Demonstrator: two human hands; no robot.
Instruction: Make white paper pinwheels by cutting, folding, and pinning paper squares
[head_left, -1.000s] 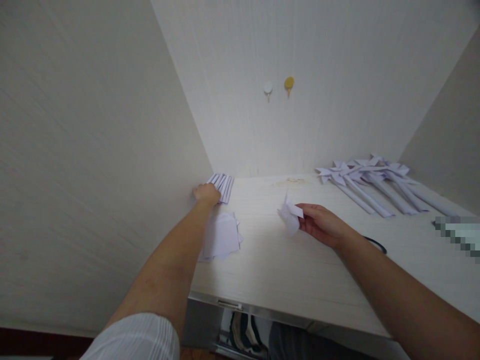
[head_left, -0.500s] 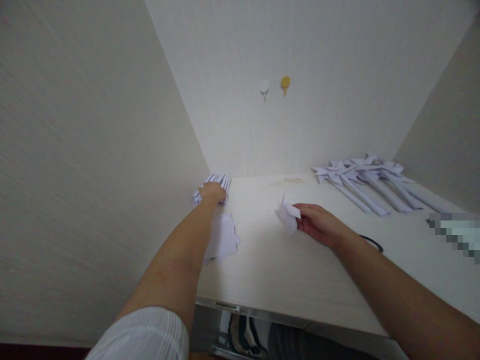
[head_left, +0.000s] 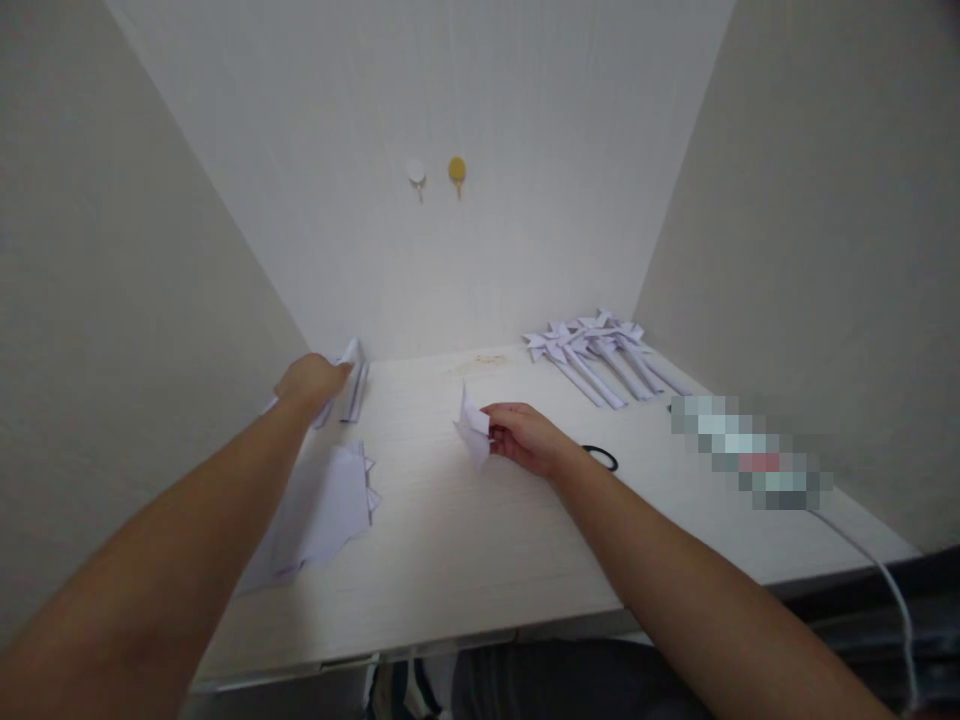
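My left hand (head_left: 309,381) reaches to the back left corner of the white desk (head_left: 480,540) and closes on a folded white paper strip (head_left: 351,358) from the bundle of strips (head_left: 355,390) lying there. My right hand (head_left: 525,436) rests mid-desk and pinches a folded white paper pinwheel head (head_left: 472,430) by its edge. A loose stack of white paper sheets (head_left: 322,505) lies below my left forearm.
Several finished white paper pinwheels on sticks (head_left: 596,352) lie at the back right. A black hair band (head_left: 601,457) sits by my right wrist. A blurred object (head_left: 750,455) with a white cable (head_left: 870,555) lies right. Two hooks (head_left: 436,172) hang on the back wall.
The camera has swung to the right, showing the right wall. My left hand has lifted a strip off the bundle in the corner. My right hand still holds the pinwheel head.
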